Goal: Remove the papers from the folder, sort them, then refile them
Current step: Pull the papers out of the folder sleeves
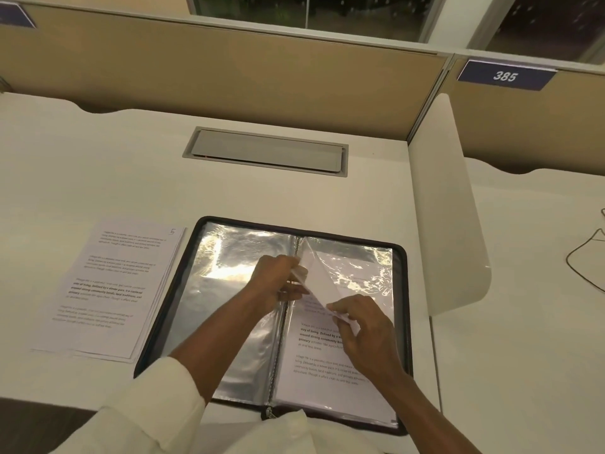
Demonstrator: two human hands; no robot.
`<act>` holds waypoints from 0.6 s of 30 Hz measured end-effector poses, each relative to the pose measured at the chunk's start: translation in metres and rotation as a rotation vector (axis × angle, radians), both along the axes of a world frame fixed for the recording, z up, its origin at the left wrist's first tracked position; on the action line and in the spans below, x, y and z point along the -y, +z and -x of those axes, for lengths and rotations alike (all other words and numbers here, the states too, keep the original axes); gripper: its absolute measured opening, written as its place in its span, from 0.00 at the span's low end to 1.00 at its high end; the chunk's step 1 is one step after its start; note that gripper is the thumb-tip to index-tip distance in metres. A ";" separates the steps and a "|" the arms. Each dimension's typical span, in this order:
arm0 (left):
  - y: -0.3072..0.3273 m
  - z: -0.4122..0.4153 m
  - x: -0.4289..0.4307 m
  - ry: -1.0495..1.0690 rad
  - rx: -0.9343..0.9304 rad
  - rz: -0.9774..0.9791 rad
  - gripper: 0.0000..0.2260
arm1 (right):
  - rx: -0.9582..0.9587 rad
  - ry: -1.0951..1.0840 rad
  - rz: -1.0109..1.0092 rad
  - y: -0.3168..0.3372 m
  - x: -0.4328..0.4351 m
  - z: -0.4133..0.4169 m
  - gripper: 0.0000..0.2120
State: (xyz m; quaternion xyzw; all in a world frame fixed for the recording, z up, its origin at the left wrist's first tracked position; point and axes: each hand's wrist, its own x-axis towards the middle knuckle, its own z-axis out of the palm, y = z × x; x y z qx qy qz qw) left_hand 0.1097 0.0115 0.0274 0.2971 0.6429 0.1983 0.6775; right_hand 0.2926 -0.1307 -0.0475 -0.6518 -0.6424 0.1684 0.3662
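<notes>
Two grips pinched on sheet (316, 273) edge: left hand (278, 281), right hand (365, 335); stack (108, 290) beside folder (402, 322).

You have a single view, from the camera on your head. It faces forward and steeply down across the desk (98, 158), close in: the open folder (222, 290) fills the lower middle, and the bolder print on its pages can be read. Your sleeve (147, 404) cuts the bottom edge. The wide lens bows the desk's lines. Upward the frame reaches the partition (229, 70) and a strip of window (294, 11); at right it takes in the neighbouring desk (523, 322).
</notes>
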 end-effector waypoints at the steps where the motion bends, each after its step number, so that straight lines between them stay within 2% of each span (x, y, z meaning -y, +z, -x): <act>1: 0.000 0.004 -0.004 0.007 -0.004 0.020 0.12 | -0.001 -0.003 -0.005 0.000 0.000 0.000 0.09; 4: 0.001 0.015 -0.011 -0.037 0.003 0.063 0.09 | -0.054 -0.014 0.056 0.007 0.000 -0.001 0.11; 7: -0.003 0.018 -0.013 -0.055 0.005 0.061 0.10 | -0.191 -0.043 0.210 0.022 -0.005 0.001 0.21; 10: -0.008 0.013 -0.010 -0.033 0.060 0.074 0.13 | -0.247 -0.022 0.243 0.032 -0.014 0.000 0.25; 14: -0.011 0.003 -0.005 -0.005 0.131 0.107 0.19 | -0.309 -0.065 0.339 0.049 -0.027 0.004 0.41; 16: -0.011 -0.003 -0.003 0.047 0.188 0.151 0.21 | -0.307 -0.105 0.352 0.058 -0.038 0.004 0.43; 18: -0.012 -0.010 0.000 0.104 0.250 0.182 0.22 | -0.316 -0.145 0.349 0.069 -0.053 0.001 0.41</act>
